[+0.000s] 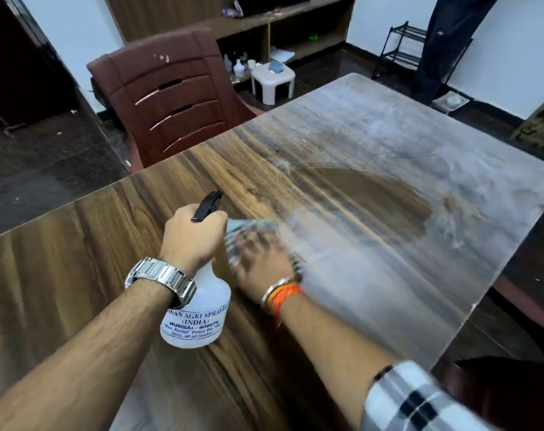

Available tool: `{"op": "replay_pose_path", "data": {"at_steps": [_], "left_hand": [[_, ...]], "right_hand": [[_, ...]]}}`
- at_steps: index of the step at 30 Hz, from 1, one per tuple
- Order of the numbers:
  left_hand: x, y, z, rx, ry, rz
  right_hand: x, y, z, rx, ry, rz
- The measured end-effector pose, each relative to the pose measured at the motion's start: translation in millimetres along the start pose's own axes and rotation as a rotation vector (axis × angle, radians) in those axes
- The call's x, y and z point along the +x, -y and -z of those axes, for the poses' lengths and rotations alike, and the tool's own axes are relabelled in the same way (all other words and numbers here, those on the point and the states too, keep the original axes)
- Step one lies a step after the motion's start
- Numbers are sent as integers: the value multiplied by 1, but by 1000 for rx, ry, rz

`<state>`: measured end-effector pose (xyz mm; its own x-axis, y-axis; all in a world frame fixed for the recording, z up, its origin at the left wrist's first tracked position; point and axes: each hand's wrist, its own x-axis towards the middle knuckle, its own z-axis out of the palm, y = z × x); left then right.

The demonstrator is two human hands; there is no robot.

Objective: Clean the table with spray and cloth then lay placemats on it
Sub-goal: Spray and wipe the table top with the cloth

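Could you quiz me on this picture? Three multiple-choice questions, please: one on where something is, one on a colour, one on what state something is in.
1. Where is the chair?
A. Pushed up to the far left edge of the table
B. Lying on the floor by the shelves
C. On top of the table

2. What colour is the trigger top of the spray bottle?
A. Red
B. Black
C. Green

3. What is the right hand doing?
A. Resting idle in the air
B. Holding a placemat
C. Pressing a cloth on the table

Answers:
1 A: the chair stands against the table edge.
2 B: the spray bottle in the left hand has a black top.
3 C: the right hand, blurred, lies on a cloth on the tabletop.
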<state>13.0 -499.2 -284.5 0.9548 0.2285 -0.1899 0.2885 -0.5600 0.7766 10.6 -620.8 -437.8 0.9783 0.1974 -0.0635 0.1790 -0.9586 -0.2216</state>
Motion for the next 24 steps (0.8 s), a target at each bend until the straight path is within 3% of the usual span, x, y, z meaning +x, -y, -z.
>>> {"op": "replay_pose_path", "data": {"at_steps": [2, 5, 13, 17, 19, 21, 24], "left_hand": [[-9, -1, 0, 7, 29, -18], [-24, -4, -1, 13, 71, -42], [-71, 1, -11, 19, 177, -67], [-92, 13, -15, 24, 211, -68], [-101, 15, -18, 10, 215, -64], [-109, 15, -23, -1, 217, -59], [-120, 10, -32, 30, 222, -65]], "right_hand": [[-34, 31, -5, 55, 71, 155], [-58, 15, -4, 70, 37, 127], [-119, -140, 26, 16, -121, -624], [-146, -127, 25, 43, -103, -828], [-151, -87, 18, -21, -117, -702], [-156, -33, 4, -5, -112, -407], [-186, 40, -18, 34, 53, 19]]}}
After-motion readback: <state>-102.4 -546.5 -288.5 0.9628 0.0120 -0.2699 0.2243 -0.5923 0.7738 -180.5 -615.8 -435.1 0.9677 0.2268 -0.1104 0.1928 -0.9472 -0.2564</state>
